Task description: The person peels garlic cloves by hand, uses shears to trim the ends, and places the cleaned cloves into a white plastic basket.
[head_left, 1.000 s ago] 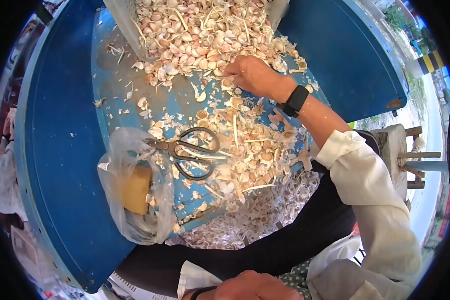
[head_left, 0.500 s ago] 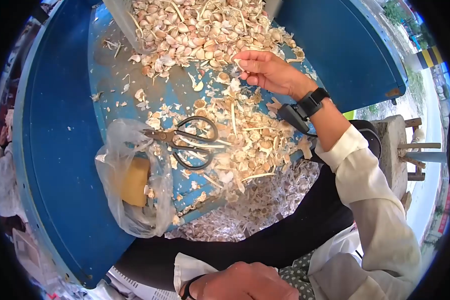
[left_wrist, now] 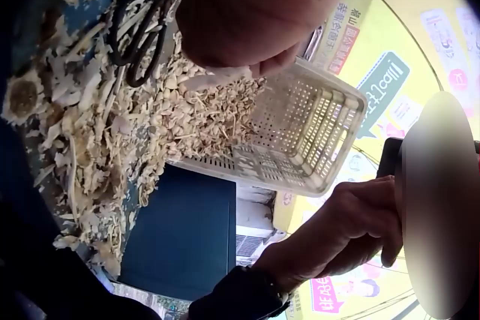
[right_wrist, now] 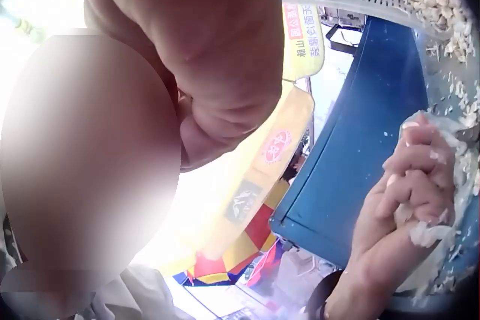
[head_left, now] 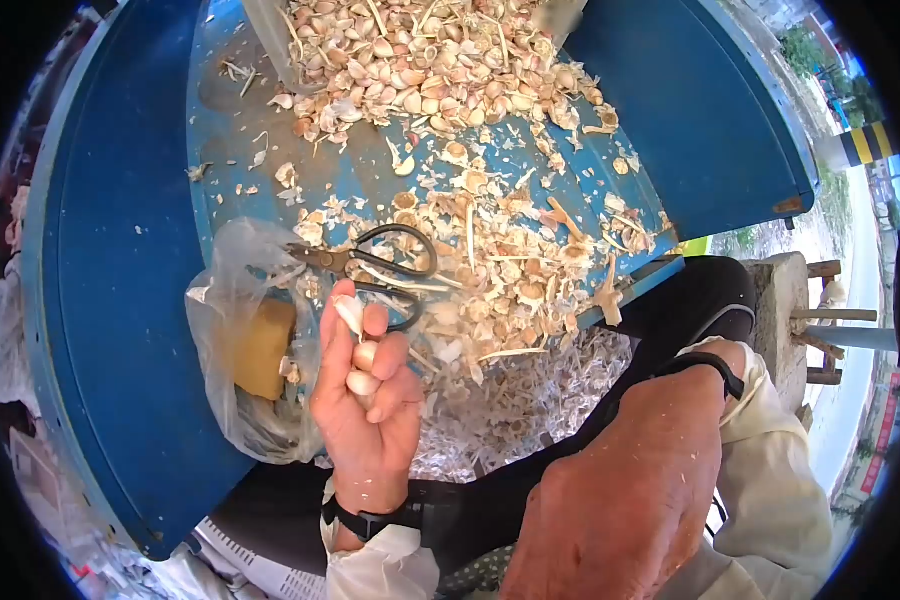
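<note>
My left hand (head_left: 365, 400) is palm up, fingers curled around several garlic cloves. One pale garlic clove (head_left: 348, 312) sits up by the fingertips, and others rest lower against the fingers. My right hand (head_left: 630, 480) is large and close to the head camera, back turned to it; the left wrist view shows it raised beside the face, fingers bent. What its fingertips hold or touch I cannot tell. Just past the left hand are black-handled scissors (head_left: 335, 262) and a clear plastic bag (head_left: 232, 405) with a tan block (head_left: 267, 350) inside.
A pale perforated basket (left_wrist: 341, 99) lies tipped, garlic cloves (head_left: 420, 75) spilling out onto the blue surface. Dry peelings (head_left: 530, 285) cover its near part. Blue side walls (head_left: 120, 280) stand left and right. More skins (head_left: 510, 400) lie below the near edge.
My right hand has left the garlic heap and come back up close to the head, passing out of full view. My left hand has moved forward from the lap and turned palm up, showing cloves.
</note>
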A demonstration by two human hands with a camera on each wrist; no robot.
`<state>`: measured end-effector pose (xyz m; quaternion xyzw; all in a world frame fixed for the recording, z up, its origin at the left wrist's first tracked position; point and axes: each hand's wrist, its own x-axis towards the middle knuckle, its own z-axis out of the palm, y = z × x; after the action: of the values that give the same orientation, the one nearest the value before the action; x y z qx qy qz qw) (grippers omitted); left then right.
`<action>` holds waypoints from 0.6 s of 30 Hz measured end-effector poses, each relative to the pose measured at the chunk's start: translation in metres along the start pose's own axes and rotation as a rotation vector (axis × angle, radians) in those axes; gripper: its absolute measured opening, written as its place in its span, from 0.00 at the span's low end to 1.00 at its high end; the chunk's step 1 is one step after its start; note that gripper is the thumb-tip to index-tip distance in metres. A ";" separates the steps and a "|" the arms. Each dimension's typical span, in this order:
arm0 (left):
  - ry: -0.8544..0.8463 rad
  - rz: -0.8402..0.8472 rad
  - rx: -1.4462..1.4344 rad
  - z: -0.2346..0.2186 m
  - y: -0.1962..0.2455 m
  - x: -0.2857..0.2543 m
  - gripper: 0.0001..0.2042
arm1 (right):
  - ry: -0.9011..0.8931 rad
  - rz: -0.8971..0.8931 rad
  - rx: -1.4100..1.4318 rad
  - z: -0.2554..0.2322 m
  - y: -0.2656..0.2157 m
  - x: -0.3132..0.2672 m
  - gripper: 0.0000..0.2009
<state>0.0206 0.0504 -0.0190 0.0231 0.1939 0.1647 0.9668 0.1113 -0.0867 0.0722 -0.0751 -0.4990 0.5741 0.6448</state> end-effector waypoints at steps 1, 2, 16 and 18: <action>0.010 0.020 0.037 0.001 0.000 -0.001 0.15 | 0.047 -0.050 0.077 0.005 0.008 0.000 0.07; -0.028 0.007 0.009 -0.006 0.001 0.000 0.16 | 0.090 -0.105 0.152 0.010 0.016 0.001 0.07; 0.152 -0.010 0.159 -0.005 -0.010 0.000 0.25 | 0.049 0.120 -1.017 -0.061 0.008 -0.001 0.03; 0.070 0.033 0.201 -0.009 -0.013 0.004 0.25 | 0.115 0.152 -1.292 -0.083 0.030 -0.008 0.04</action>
<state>0.0250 0.0389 -0.0302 0.1173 0.2429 0.1609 0.9494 0.1532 -0.0432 0.0066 -0.5132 -0.7016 0.1979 0.4530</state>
